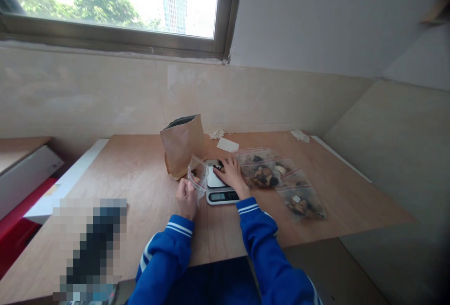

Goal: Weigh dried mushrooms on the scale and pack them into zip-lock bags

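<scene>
My left hand (186,197) is closed on the edge of a clear zip bag (198,173), which has a few brownish pieces in it. The bag stands just left of a white kitchen scale (215,180) with a small display at its front. Over the scale's plate, my right hand (231,172) has its thumb and fingers apart. Dark dried pieces (221,166), perhaps mushrooms, lie on the plate at its fingertips, partly hidden by the hand. Behind the clear bag stands an open brown paper bag (183,145).
Several zip bags of dried pieces (263,176) lie right of the scale, one (302,202) nearer the front. A white card (228,144) and crumpled white scraps (300,136) are at the back of the wooden table (140,178). A blurred-out dark object (96,244) is at front left.
</scene>
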Motion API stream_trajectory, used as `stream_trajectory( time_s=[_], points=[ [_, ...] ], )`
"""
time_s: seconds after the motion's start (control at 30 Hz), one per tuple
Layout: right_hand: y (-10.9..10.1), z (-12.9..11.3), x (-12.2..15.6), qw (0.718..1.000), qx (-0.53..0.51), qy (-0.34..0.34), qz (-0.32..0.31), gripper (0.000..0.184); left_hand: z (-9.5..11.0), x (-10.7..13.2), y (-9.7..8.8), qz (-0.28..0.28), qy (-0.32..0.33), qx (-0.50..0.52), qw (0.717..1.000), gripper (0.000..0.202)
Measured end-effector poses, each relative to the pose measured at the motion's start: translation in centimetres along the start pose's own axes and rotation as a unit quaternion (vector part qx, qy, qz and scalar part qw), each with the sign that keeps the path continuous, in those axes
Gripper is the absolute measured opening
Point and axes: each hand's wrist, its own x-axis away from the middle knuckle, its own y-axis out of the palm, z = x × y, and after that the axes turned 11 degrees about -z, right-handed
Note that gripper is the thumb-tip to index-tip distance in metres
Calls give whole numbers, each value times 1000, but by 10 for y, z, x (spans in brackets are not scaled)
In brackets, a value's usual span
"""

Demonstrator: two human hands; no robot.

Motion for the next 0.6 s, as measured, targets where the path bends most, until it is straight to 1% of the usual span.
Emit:
stream_trajectory(
  time_s=[0.07,0.13,0.2,0.33,0.43,0.53,0.6],
  points=[
    [11,11,1,1000,4,-16,-10,39,0,0,0,0,0,5,1000,31],
    [15,16,2,999,5,-32,4,30,0,0,0,3,0,14,1000,32],
    [16,17,3,999,8,-35,23,25,0,0,0,5,0,17,1000,32],
    [13,15,9,998,22,-20,48,26,-1,0,0,-6,2,2,1000,31],
    [12,11,9,998,37,-7,46,29,-1,0,0,-15,4,-4,1000,31],
    [7,8,3,999,-6,-2,42,30,1,-1,-1,-13,5,-2,1000,31],
    [2,3,-3,995,-85,13,54,34,2,-2,-1,-11,4,0,1000,31]
  ],
)
